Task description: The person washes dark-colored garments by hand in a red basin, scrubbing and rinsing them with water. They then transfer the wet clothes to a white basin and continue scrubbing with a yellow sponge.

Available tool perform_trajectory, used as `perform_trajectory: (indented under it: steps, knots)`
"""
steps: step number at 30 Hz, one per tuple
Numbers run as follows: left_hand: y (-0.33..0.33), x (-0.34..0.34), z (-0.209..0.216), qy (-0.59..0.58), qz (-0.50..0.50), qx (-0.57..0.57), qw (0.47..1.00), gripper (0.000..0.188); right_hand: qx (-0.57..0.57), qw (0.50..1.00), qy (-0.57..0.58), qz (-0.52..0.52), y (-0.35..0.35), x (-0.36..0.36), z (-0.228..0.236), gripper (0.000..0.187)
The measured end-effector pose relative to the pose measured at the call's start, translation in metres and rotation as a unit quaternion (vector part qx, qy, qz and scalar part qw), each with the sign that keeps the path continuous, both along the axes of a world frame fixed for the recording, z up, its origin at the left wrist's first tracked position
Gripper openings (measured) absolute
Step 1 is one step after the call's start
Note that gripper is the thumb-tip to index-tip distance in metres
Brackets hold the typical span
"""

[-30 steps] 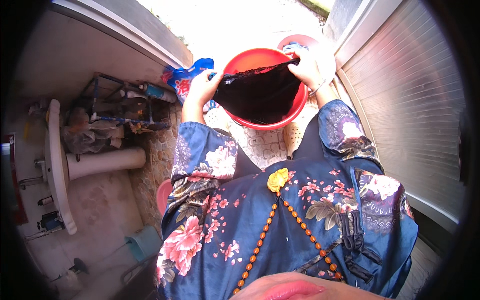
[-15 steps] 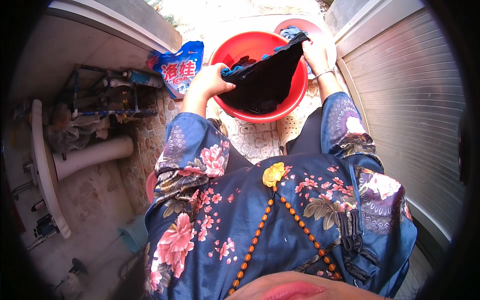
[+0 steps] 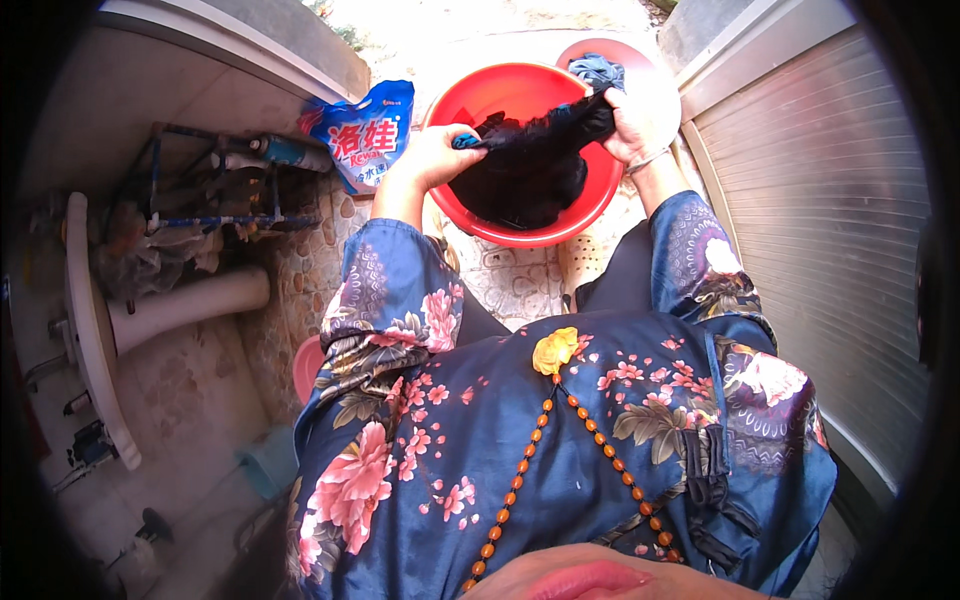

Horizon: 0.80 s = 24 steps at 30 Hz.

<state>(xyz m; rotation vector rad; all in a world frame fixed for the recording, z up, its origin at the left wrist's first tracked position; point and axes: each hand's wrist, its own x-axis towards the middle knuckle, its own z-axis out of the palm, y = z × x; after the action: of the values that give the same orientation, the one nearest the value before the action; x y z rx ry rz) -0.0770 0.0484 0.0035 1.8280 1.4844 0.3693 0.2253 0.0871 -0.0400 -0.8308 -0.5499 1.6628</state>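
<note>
A red plastic basin (image 3: 500, 95) stands on the tiled floor in front of me. A dark wet garment (image 3: 530, 160) hangs over it, stretched between both hands. My left hand (image 3: 440, 155) grips its left end above the basin's near rim. My right hand (image 3: 628, 122) grips the right end at the basin's right rim. Both forearms wear blue floral sleeves.
A blue detergent bag (image 3: 362, 135) leans left of the basin. A second basin (image 3: 650, 70) with a blue cloth (image 3: 598, 70) sits behind right. A white pedestal sink (image 3: 110, 320) and a wire rack (image 3: 205, 185) stand at left; a ribbed metal shutter (image 3: 820, 230) runs along the right.
The garment has been lifted and pulled taut between the hands; the view has tilted so the basin and detergent bag sit lower in the picture.
</note>
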Motion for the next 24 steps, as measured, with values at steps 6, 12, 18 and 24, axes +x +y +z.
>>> perform_trajectory:
  steps: [6,12,18,24]
  knots:
    - [0.009,-0.007,0.005,0.003,0.026,-0.06,0.998,0.037,-0.045,0.999,0.026,-0.016,-0.005,0.001,0.005,0.016]
    - [0.011,-0.009,-0.006,0.017,0.046,-0.077,0.996,0.041,-0.096,0.992,0.059,0.058,-0.015,-0.006,0.018,0.017]
    - [0.014,-0.004,-0.005,0.064,0.037,-0.061,0.995,0.044,-0.096,0.992,0.048,0.067,-0.009,0.009,-0.003,0.016]
    - [0.012,-0.009,0.0,0.103,0.042,-0.031,0.993,0.046,-0.05,0.998,-0.02,0.015,-0.014,0.005,0.009,0.017]
